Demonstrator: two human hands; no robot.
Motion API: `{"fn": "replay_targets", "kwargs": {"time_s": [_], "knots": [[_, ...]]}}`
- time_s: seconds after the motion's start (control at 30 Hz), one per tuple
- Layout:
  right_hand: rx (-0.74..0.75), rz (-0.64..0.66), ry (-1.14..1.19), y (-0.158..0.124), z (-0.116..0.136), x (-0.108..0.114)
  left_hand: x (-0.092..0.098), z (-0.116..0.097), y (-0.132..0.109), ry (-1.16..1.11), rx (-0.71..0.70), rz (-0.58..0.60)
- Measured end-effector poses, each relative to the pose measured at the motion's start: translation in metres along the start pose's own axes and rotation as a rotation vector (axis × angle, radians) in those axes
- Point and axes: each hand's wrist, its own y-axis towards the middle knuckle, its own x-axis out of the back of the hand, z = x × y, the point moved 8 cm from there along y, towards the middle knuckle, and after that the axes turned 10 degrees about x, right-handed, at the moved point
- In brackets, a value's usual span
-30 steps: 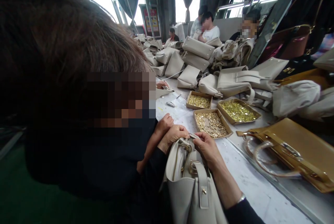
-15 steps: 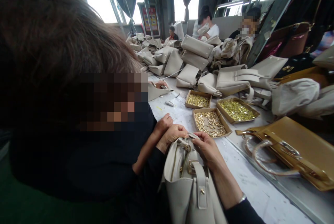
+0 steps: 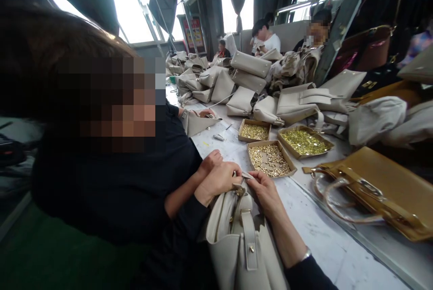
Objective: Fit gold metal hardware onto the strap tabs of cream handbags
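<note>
A cream handbag (image 3: pixel 237 245) stands upright at the table's near edge, right in front of me. My left hand (image 3: pixel 219 179) grips its top rim by the gold clasp (image 3: pixel 238 189). On the other side of the clasp, my right hand (image 3: pixel 267 191) pinches a small cream tab (image 3: pixel 246 175) at the bag's top. Just behind my left hand is a co-worker's closed hand (image 3: pixel 210 160). Their head and black shirt (image 3: pixel 128 181) fill the left of the view.
Three cardboard trays of small gold fittings (image 3: pixel 269 158) (image 3: pixel 254 131) (image 3: pixel 304 141) lie on the white table (image 3: pixel 324 240) beyond my hands. A tan handbag (image 3: pixel 379 191) lies to the right. Piles of cream bags (image 3: pixel 297 100) cover the far table, where other people sit.
The co-worker's head has drawn back to the left, uncovering more of the table. My hands keep their hold at the bag's top, and the bag sits slightly lower in view.
</note>
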Motion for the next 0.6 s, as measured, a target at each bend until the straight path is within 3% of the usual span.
{"fn": "replay_targets", "kwargs": {"time_s": [0.17,0.27,0.6], "knots": [[0.054,-0.019,-0.046,0.001,0.002,0.001,-0.005,-0.037,-0.013,0.422,-0.068,-0.101],[0.087,-0.031,-0.077,0.004,0.002,0.003,-0.012,-0.049,-0.018,0.581,-0.105,-0.102],[0.146,-0.023,-0.204,0.005,0.004,0.006,-0.026,-0.034,-0.003,0.763,-0.159,0.016]]}}
